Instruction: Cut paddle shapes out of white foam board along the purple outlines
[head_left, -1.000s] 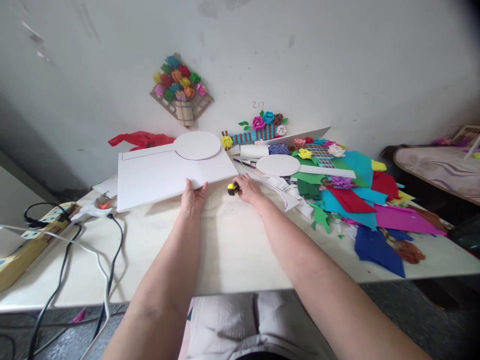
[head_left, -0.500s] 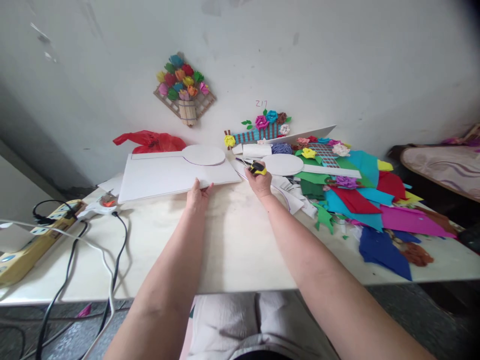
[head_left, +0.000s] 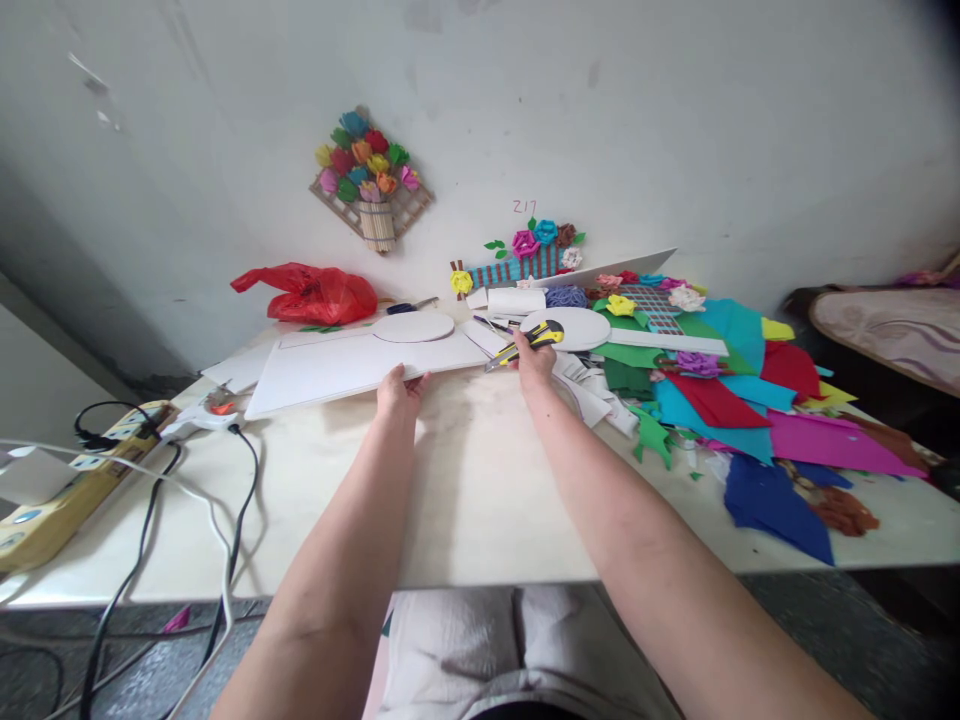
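My left hand (head_left: 400,392) grips the near edge of a white foam board (head_left: 337,372), thumb on top, and the board is tilted a little off the table. On the board lies a white oval cutout (head_left: 414,326). In my right hand (head_left: 535,362) is a yellow and black utility knife (head_left: 536,341), its blade pointing left and down beside the board's right end. Just behind that hand sits a second white oval with a long strip (head_left: 667,342) running to the right from it. White offcuts (head_left: 592,392) lie beneath and beside it.
A red plastic bag (head_left: 322,295) and dark-handled scissors (head_left: 409,306) lie behind the board. Coloured paper or felt sheets (head_left: 750,420) cover the table's right side. A yellow power strip (head_left: 82,480) with cables is at left. Paper-flower crafts (head_left: 367,170) are against the wall.
The board has dropped lower and flatter at its far side, uncovering the scissors. My right hand has turned the knife so its blade now points down and left.
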